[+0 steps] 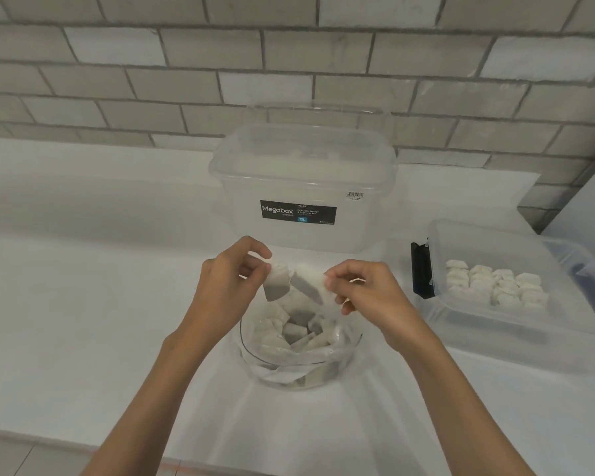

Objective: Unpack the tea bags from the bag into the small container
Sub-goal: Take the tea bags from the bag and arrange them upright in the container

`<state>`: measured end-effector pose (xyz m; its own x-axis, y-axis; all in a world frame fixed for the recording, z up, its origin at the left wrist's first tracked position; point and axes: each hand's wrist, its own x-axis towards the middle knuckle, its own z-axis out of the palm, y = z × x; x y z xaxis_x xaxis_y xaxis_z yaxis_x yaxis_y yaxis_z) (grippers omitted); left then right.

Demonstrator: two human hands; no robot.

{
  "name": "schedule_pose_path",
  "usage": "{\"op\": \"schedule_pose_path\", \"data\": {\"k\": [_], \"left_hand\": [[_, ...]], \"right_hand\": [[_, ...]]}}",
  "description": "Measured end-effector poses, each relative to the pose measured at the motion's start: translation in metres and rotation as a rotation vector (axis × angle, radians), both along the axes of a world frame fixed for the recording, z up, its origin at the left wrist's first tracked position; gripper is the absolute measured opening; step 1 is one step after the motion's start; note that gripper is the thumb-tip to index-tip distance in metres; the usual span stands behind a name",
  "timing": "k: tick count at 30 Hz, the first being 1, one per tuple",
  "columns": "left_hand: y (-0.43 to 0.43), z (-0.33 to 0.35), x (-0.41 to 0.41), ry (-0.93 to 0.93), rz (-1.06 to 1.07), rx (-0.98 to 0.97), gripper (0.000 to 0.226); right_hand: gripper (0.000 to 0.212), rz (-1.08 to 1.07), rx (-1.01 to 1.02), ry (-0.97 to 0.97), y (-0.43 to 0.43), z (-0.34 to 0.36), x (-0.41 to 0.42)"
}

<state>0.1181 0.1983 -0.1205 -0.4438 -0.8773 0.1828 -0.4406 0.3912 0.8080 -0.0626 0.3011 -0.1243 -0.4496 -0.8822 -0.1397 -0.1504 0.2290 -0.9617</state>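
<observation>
Above the clear plastic bag (299, 341) at the bench's (83, 269) front middle, the left hand (227, 286) pinches one tea bag (275, 287) and the right hand (368, 293) a second tea bag (306, 285), thumb against fingertips. The small container (461, 324) lies rightward, nearer the right hand.

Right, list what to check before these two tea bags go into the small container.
1. Left hand pinches the left tea bag: ok.
2. Right hand pinches the right tea bag: ok.
3. The two tea bags pulled apart: cannot tell; their edges meet.
4. Container open on top: ok, no lid seen on it.
5. Room beside the rows in it: ok.
6. Bag stands open on the counter: ok.
</observation>
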Motion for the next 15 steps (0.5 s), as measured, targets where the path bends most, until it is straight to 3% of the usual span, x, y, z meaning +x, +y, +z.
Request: {"op": "schedule_pose_path", "data": {"k": [4,7,10,15], "left_hand": [[0.002,0.005,-0.003,0.035,-0.033,0.029,0.024],[0.005,0.012,-0.013,0.058,-0.088,0.052,0.022],[0.01,0.024,-0.028,0.127,-0.161,0.091,0.002],[0.015,0.041,-0.058,0.183,-0.223,0.039,0.006]], "right_hand": [[0.007,-0.049,-0.111,-0.468,0.003,0.001,-0.001],[0.009,-0.081,-0.196,-0.678,0.005,0.004,-0.001],[0.01,-0.077,-0.273,-0.71,0.006,0.009,-0.002],[0.009,-0.063,-0.337,-0.586,0.015,0.021,-0.016]]}}
